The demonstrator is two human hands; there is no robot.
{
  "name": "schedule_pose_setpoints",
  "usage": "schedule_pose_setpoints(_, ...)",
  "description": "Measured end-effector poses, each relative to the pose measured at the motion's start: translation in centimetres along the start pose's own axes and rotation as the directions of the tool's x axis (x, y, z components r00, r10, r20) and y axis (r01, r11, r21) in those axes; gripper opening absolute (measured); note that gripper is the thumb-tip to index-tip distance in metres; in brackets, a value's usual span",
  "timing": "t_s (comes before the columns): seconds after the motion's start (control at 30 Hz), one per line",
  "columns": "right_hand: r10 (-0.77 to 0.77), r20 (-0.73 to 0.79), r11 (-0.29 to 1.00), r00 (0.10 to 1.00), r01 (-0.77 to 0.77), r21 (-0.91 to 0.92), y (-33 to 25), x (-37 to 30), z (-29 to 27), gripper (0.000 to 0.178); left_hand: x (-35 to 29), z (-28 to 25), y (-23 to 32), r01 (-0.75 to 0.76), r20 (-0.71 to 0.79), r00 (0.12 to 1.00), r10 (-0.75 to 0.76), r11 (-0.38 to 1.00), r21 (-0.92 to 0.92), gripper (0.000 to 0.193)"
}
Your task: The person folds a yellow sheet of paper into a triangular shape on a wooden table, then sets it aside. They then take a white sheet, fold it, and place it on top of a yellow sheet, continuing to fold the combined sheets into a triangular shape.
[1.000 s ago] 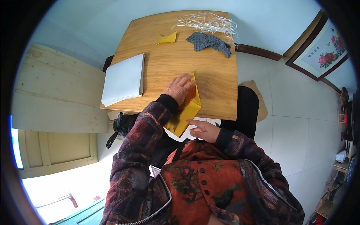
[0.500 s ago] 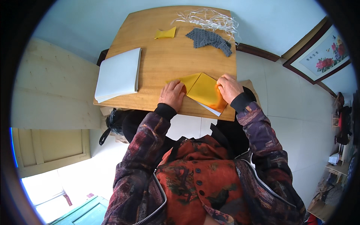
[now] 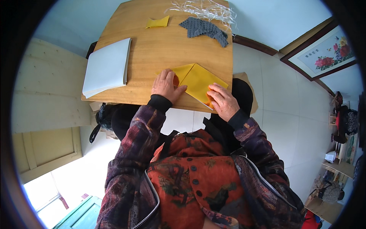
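A sheet of yellow paper (image 3: pixel 200 80), folded with a crease down its middle, lies near the table's front right edge. My left hand (image 3: pixel 166 88) grips its left part, fingers curled over it and the thumb stretched along the lower edge. At the lower right side, my right hand (image 3: pixel 223 102) holds the paper's edge with bent fingers, thumb beneath them. An orange tint shows on the paper by both hands' fingertips. A thin pale strip peeks out below the lower edge. The paper's far left tip is partly covered by my left hand.
On the wooden table (image 3: pixel 152 49), a stack of white paper (image 3: pixel 106 68) lies at left. Farther back are a small folded yellow piece (image 3: pixel 157 22), a grey knitted cloth (image 3: pixel 204 30) and tangled clear strips (image 3: pixel 206 9). A black bag (image 3: pixel 102 118) hangs below the table's left front.
My right hand has slid from the paper's right corner down to its lower edge, and less of the white underside shows. My left thumb has stretched out. The whole view has shifted slightly.
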State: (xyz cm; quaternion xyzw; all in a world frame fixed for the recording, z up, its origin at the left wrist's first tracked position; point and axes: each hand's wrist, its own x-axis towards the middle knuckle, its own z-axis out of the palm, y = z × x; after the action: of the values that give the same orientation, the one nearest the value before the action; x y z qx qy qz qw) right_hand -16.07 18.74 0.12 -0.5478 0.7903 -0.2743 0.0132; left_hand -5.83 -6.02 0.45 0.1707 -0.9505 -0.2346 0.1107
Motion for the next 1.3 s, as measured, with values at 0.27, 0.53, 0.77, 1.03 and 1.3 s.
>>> schedule_pose_setpoints(0.27, -0.071, 0.023, 0.99, 0.997, 0.074, -0.123, 0.2, -1.8, -0.3, 0.037, 0.0, 0.4, 0.6, -0.097, -0.085, 0.99, 0.111, 0.984, 0.151, 0.052)
schedule_pose_setpoints(0.53, -0.033, 0.089, 0.997, 0.996, 0.039, -0.062, 0.2, -2.3, -0.9, 0.046, 1.1, 1.9, -1.1, -0.376, 0.024, 0.925, 0.38, 0.922, -0.092, 0.046)
schedule_pose_setpoints(0.77, -0.034, 0.094, 0.995, 0.995, 0.042, -0.086, -0.1, -2.6, -0.9, 0.04, 1.1, 1.6, -1.5, -0.377, 0.067, 0.919, 0.387, 0.917, -0.129, 0.051)
schedule_pose_setpoints(1.03, 0.019, -0.088, 0.997, 0.996, -0.026, -0.075, 0.7, -1.9, -1.1, 0.038, 0.6, 0.2, -0.4, -0.386, 0.237, 0.897, 0.374, 0.922, 0.006, 0.085)
schedule_pose_setpoints(1.3, 0.033, 0.087, 0.978, 0.996, -0.014, -0.206, 0.7, -2.5, -1.1, 0.04, 0.0, -0.4, -0.2, -0.418, 0.375, 0.851, 0.369, 0.907, 0.055, 0.089)
